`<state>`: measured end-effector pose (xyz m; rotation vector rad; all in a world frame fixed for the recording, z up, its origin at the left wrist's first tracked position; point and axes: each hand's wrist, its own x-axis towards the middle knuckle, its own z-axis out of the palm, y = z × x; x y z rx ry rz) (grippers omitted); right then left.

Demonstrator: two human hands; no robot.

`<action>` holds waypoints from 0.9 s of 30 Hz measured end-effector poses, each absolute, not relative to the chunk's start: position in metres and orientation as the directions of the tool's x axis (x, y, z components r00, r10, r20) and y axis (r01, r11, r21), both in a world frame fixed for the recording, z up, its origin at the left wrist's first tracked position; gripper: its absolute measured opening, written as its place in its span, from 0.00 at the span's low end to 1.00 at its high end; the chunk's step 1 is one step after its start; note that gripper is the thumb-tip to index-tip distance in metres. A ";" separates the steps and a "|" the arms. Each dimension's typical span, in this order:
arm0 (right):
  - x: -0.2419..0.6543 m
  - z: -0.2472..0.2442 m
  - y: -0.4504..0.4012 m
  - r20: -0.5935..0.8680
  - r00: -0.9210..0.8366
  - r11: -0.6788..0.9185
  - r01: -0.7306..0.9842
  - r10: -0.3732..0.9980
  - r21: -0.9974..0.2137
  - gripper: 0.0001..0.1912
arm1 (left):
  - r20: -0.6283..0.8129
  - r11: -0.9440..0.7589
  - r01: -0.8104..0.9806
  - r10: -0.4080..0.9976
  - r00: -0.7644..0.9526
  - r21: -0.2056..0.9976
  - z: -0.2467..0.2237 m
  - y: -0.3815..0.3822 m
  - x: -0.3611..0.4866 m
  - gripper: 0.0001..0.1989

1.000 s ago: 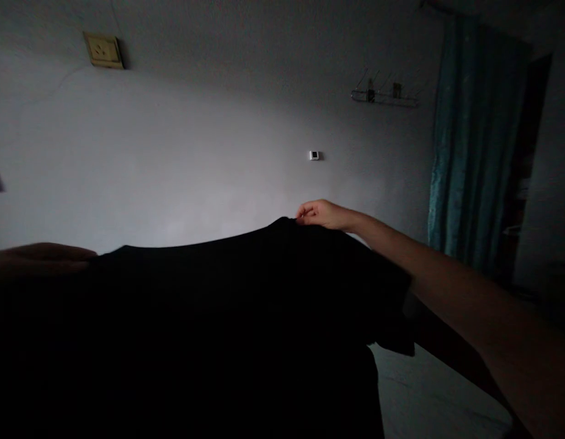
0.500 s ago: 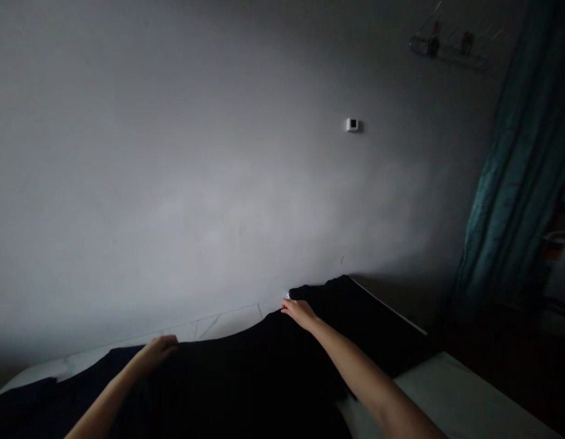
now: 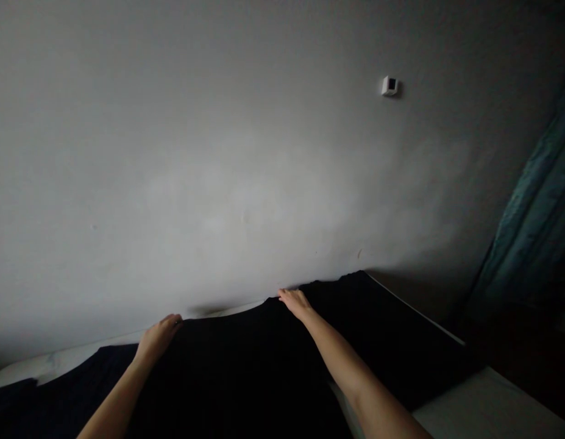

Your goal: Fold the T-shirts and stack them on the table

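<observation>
A large black cloth [image 3: 236, 372] lies spread over a pale table [image 3: 487, 405], its far edge near the wall. My left hand [image 3: 159, 336] is closed on the cloth's far edge, left of centre. Farther right, my right hand [image 3: 294, 301] pinches the same edge, its fingertips close to the wall. Another dark cloth, navy in tone [image 3: 81, 384], lies at the left, partly behind my left forearm. More black fabric [image 3: 392, 335] stretches to the right beyond my right forearm.
A grey-white wall [image 3: 218, 152] rises directly behind the table. On it is a small white device [image 3: 389, 86] with a dark face. A teal curtain [image 3: 533, 225] hangs at the right, beyond the table's right end.
Both hands have carried the black cloth's edge farther toward the wall, covering more of the pale strip between them. The view has shifted, so the wall device sits higher and farther right.
</observation>
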<state>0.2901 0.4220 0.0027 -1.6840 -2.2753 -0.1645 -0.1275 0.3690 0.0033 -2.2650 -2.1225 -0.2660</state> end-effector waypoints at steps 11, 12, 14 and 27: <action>0.274 0.008 0.412 0.253 -0.193 0.207 0.978 0.948 -0.027 0.18 | 0.262 0.056 0.987 0.965 -0.015 -0.150 0.018 0.371 -0.080 0.17; 0.268 0.009 0.407 0.250 -0.163 0.179 0.983 0.954 -0.043 0.19 | 0.288 0.059 0.985 0.957 -0.009 -0.165 0.020 0.368 -0.074 0.19; 0.253 0.010 0.393 0.233 -0.111 0.133 0.988 0.966 -0.081 0.19 | 0.328 0.052 0.982 0.945 0.011 -0.183 0.024 0.360 -0.060 0.22; 0.263 -0.016 0.220 0.278 -0.371 0.449 0.836 0.886 -0.315 0.25 | 0.331 -0.221 0.973 0.925 0.189 0.062 -0.048 0.176 -0.043 0.25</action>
